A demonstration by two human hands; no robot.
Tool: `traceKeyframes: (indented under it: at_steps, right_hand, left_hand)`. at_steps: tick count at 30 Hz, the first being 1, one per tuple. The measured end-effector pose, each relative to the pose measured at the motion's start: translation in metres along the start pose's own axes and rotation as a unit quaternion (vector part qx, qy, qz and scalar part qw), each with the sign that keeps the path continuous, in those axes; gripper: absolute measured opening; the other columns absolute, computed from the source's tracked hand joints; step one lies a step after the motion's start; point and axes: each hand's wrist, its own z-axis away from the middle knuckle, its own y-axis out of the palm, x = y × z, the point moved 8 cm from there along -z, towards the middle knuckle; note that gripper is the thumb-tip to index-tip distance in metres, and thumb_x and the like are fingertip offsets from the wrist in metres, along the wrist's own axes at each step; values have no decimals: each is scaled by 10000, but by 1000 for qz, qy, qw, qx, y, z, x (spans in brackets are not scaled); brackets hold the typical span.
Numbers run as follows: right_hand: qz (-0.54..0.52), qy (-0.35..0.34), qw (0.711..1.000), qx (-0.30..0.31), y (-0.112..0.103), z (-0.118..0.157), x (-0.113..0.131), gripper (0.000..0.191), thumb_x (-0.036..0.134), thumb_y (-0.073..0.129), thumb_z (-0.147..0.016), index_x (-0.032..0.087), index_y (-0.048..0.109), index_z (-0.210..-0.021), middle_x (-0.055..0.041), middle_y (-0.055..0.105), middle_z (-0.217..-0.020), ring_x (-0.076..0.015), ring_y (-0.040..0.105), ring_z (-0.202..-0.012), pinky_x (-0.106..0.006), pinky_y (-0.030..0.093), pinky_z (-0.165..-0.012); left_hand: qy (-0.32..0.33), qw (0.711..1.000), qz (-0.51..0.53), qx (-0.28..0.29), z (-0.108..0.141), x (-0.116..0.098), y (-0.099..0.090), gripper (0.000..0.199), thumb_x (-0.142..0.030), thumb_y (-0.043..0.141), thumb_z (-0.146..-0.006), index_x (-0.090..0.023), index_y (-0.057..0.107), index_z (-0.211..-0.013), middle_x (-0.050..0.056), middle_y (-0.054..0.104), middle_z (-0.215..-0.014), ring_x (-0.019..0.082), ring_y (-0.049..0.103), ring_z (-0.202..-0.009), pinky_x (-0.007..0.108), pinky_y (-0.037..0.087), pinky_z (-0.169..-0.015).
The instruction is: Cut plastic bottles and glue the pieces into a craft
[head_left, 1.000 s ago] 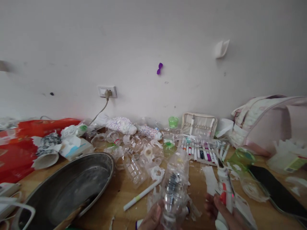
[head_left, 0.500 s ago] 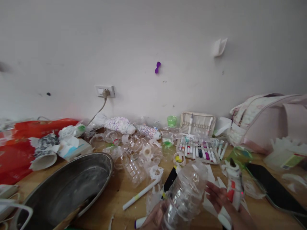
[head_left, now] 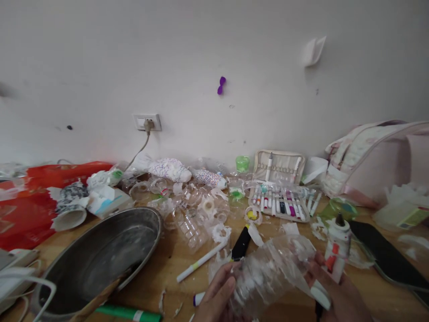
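A clear, ribbed plastic bottle (head_left: pixel 268 273) lies tilted between my hands, with whitish patches on its wall. My left hand (head_left: pixel 219 290) is closed around its left, lower end, the thumb on top. My right hand (head_left: pixel 342 293) grips a white hot glue gun (head_left: pixel 339 239) with an orange-red trigger, its dark nozzle pointing up. Fingertips of that hand also touch the bottle's right end. Part of the glue gun's handle is hidden by the fingers. Close behind the bottle lies a black-and-yellow tool (head_left: pixel 241 243). A white marker (head_left: pixel 201 261) rests left of it.
A large metal basin (head_left: pixel 100 259) stands at left, with a green tube (head_left: pixel 130 313) before it. Cut plastic bottles (head_left: pixel 191 230) and scraps crowd the middle. Behind are a marker case (head_left: pixel 279 201) and paper fish (head_left: pixel 169 170). A phone (head_left: pixel 389 255) and pink bag (head_left: pixel 375 165) are right.
The bottle has turned from steeply tilted to lying flatter, its far end swinging right. My right fingers have come onto it, and the glue gun has moved slightly right. The view has dipped a little.
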Motion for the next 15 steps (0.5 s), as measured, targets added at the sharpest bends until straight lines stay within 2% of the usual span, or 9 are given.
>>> traceKeyframes:
  at_steps: [3,5,7,8,10,11,12,13,15]
  right_hand:
    - [-20,20,999,-16,11,10,1,588,253,931,-245,238,635,-753,113,727,-665,-92,679,-608,-98,556,-555]
    - [-24,29,999,-28,15,16,1,627,262,932,-199,232,632,-749,103,730,-658,-98,678,-588,-104,551,-531]
    - [-16,20,1000,-18,17,18,1,648,320,931,-203,220,644,-775,72,745,-710,-124,696,-666,-116,552,-572]
    - [2,6,1000,-1,17,17,1,656,380,923,-250,217,654,-825,50,755,-798,-144,700,-775,-125,550,-625]
    - [76,-41,996,36,15,10,4,678,506,865,-420,228,643,-997,18,716,-1061,-170,630,-1036,-143,522,-744]
    - [130,-74,988,50,13,7,6,665,542,815,-512,245,617,-1073,20,673,-1161,-172,580,-1118,-154,507,-781]
    - [190,-106,974,53,10,4,8,627,543,786,-560,250,609,-1085,18,668,-1167,-177,583,-1110,-173,504,-786]
    - [255,-137,956,56,9,2,9,567,532,776,-568,236,626,-1028,3,707,-1074,-196,628,-1021,-205,516,-756]
    - [390,-178,901,62,12,3,7,379,505,756,-557,212,642,-770,-7,727,-711,-216,673,-715,-258,525,-621]
  left_hand:
    - [49,998,-27,-13,3,-7,2,645,-340,881,-476,-240,625,-1059,48,646,-1078,167,656,-780,232,465,-662]
    - [67,997,-47,-13,6,-11,5,646,-248,905,-430,-231,628,-1013,38,647,-1039,189,632,-896,241,438,-768]
    - [59,997,-58,-3,7,-11,10,542,-252,889,-471,-225,633,-948,22,659,-943,173,630,-831,236,430,-717]
    - [53,997,-54,6,8,-11,12,500,-279,881,-488,-221,637,-921,15,665,-892,158,630,-768,228,425,-668]
    - [41,999,-25,21,7,-13,15,460,-340,869,-504,-215,650,-890,5,675,-814,138,624,-661,225,420,-599]
    - [31,999,-6,20,7,-14,15,445,-357,862,-514,-215,658,-883,3,683,-789,134,625,-626,229,424,-581]
    - [20,1000,9,10,6,-14,13,426,-364,854,-528,-217,666,-881,2,692,-779,133,631,-606,236,435,-578]
    - [11,1000,21,-7,6,-15,10,406,-364,847,-543,-219,673,-881,4,704,-789,139,645,-605,244,449,-584]
    - [1,999,32,-40,6,-16,4,381,-356,838,-561,-222,683,-881,11,724,-811,157,675,-624,254,468,-598]
